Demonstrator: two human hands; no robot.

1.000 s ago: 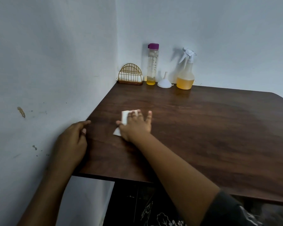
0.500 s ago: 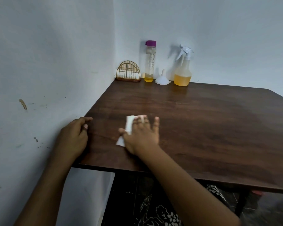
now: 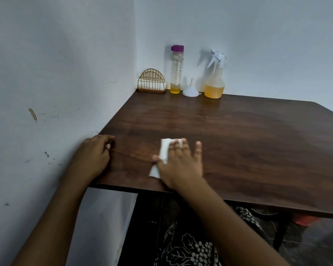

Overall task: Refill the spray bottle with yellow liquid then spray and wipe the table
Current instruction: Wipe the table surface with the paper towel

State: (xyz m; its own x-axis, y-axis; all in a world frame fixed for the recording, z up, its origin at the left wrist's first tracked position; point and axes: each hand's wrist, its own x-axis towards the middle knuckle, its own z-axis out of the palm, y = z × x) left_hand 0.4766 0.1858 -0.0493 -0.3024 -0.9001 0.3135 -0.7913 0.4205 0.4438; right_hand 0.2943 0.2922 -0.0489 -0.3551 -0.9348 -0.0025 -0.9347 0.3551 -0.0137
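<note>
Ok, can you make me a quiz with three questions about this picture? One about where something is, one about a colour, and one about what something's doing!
1. Where is the white funnel?
A) on the floor
B) between the tall bottle and the spray bottle
C) on a chair

2. What colour is the tall bottle's cap?
A) green
B) red
C) purple

3. What is the right hand doing?
A) pressing a white tissue flat on the table
B) lifting the spray bottle
C) hanging at the person's side

Answers:
1 B, it stands between them by the back wall.
2 C, the cap is plainly purple.
3 A, its straight fingers lie on the tissue.
</note>
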